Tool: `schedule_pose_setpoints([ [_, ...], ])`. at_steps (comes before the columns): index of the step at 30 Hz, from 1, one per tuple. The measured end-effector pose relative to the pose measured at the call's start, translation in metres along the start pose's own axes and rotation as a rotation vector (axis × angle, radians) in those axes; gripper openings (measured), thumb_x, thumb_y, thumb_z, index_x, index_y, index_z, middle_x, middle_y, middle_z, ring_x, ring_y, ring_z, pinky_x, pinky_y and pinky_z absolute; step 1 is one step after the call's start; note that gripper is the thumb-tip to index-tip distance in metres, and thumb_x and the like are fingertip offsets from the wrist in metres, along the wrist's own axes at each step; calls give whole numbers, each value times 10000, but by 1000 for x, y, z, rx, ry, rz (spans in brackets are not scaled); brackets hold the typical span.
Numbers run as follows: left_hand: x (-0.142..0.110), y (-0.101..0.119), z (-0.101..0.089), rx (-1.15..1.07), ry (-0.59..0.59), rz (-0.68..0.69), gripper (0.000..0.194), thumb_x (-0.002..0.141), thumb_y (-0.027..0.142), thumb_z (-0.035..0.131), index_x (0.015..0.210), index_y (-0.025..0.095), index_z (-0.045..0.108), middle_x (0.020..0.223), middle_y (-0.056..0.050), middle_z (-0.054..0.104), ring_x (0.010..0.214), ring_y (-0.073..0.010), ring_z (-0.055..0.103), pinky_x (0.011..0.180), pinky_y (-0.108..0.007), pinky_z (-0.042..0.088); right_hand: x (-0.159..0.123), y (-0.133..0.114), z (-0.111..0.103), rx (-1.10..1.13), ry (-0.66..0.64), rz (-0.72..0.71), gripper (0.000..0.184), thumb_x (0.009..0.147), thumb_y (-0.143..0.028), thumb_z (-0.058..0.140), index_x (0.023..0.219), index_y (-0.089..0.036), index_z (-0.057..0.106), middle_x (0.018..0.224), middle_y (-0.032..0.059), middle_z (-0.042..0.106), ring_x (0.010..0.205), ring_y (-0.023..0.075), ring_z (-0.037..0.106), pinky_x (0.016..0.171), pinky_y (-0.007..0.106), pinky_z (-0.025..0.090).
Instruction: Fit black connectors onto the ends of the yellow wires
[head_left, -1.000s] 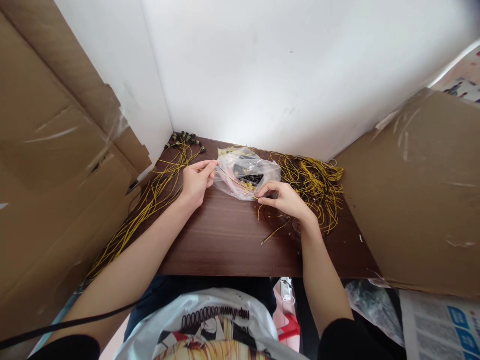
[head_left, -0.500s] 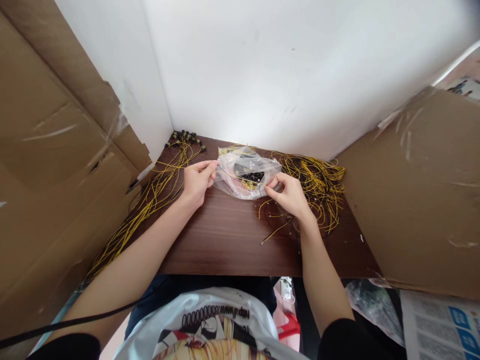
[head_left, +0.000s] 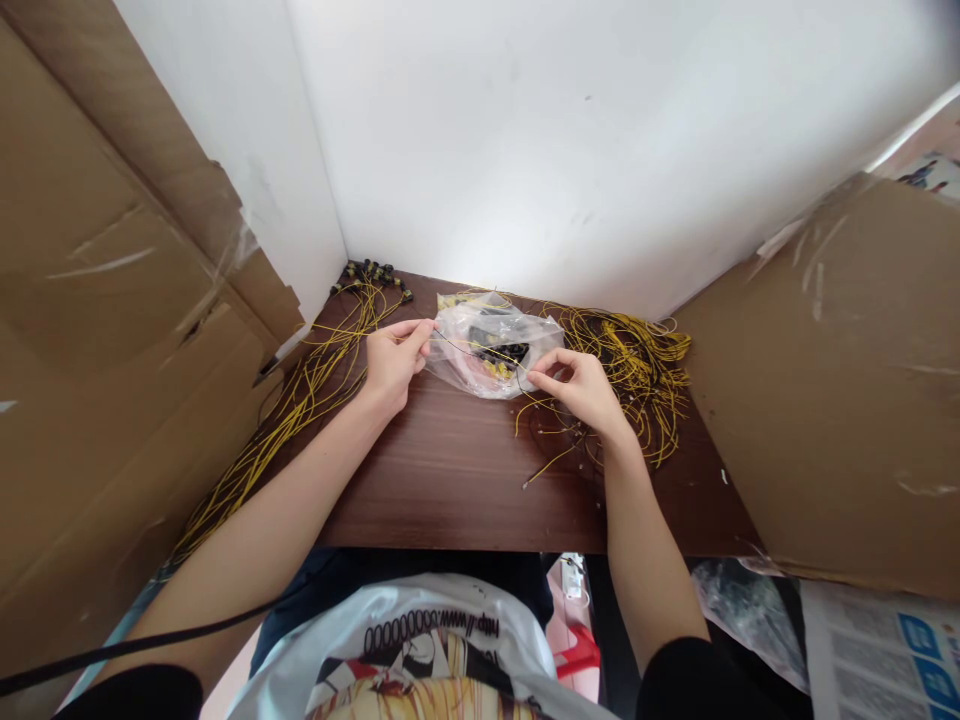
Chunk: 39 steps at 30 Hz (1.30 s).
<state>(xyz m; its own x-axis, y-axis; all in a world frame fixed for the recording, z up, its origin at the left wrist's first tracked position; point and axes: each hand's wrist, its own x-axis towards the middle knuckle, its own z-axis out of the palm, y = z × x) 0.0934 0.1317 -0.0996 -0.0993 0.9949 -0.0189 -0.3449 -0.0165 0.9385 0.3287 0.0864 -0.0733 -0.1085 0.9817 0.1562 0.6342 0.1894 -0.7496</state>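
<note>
1. Yellow and black wires (head_left: 491, 350) stretch between the two hands, above a clear plastic bag near the middle of the table.
2. The left hand (head_left: 394, 368) pinches one end between thumb and forefinger, its other fingers curled in, at the bag's left edge.
3. The right hand (head_left: 581, 390) pinches the other end with its thumb and fingertips, just beside the bag's right edge; a dark strand curves down near those fingertips.
4. Beneath the wires, the clear plastic bag (head_left: 457, 375) holds small black and yellow parts (head_left: 517, 353), too small to make out.
5. Left of the hands, a bundle of long yellow wires (head_left: 307, 390) runs along the table, with black connectors (head_left: 367, 270) at its far end.
6. On the right lies a tangled yellow wire pile (head_left: 637, 350), some loose ends reaching toward the near edge.
7. All this rests on a dark brown table (head_left: 450, 470), flanked by a left cardboard panel (head_left: 112, 300) and a right cardboard panel (head_left: 817, 380), with a white wall (head_left: 525, 150) behind.
</note>
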Motion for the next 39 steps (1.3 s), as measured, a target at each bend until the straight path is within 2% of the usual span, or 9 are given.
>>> schedule_pose_setpoints([
  [4, 0, 0, 0, -3, 0, 1, 177, 669, 244, 676, 764, 94, 684, 471, 45, 434, 378, -18, 248, 374, -193, 112, -1, 0, -2, 66, -42, 9, 177, 736, -328, 640, 746, -153, 657, 764, 45, 676, 610, 131, 551, 589, 278, 415],
  [14, 0, 0, 0, 5, -4, 1, 173, 679, 245, 673, 766, 96, 683, 478, 43, 431, 379, -17, 253, 367, -187, 117, -2, 1, -4, 273, -16, 9, 199, 757, -355, 648, 796, -160, 646, 799, 51, 664, 732, 156, 605, 699, 306, 470],
  [22, -1, 0, 2, 7, -19, -14, 181, 679, 237, 678, 769, 80, 685, 466, 38, 430, 378, -18, 268, 362, -181, 120, 2, -3, 7, 541, -51, 78, 283, 779, -446, 612, 847, -192, 510, 778, 52, 696, 670, 143, 642, 600, 274, 479],
  [28, -1, 1, 2, 3, -21, -17, 167, 676, 231, 678, 757, 86, 686, 463, 35, 436, 381, -21, 270, 367, -186, 113, 1, -12, 13, 571, -139, 60, 260, 770, -430, 632, 835, -191, 549, 795, 48, 701, 689, 135, 637, 646, 276, 488],
  [34, -1, 2, 3, 11, -20, -27, 161, 672, 234, 683, 753, 95, 683, 462, 38, 437, 382, -22, 270, 370, -189, 117, -1, -15, 13, 581, -235, 53, 223, 814, -414, 585, 866, -206, 524, 709, 15, 688, 705, 143, 651, 728, 311, 497],
  [39, -2, 3, 3, -1, -23, -27, 171, 671, 229, 678, 759, 83, 684, 453, 41, 431, 381, -19, 255, 372, -188, 112, -2, -15, 12, 586, -254, 34, 192, 805, -372, 606, 862, -196, 555, 760, 27, 688, 736, 139, 644, 740, 304, 491],
])
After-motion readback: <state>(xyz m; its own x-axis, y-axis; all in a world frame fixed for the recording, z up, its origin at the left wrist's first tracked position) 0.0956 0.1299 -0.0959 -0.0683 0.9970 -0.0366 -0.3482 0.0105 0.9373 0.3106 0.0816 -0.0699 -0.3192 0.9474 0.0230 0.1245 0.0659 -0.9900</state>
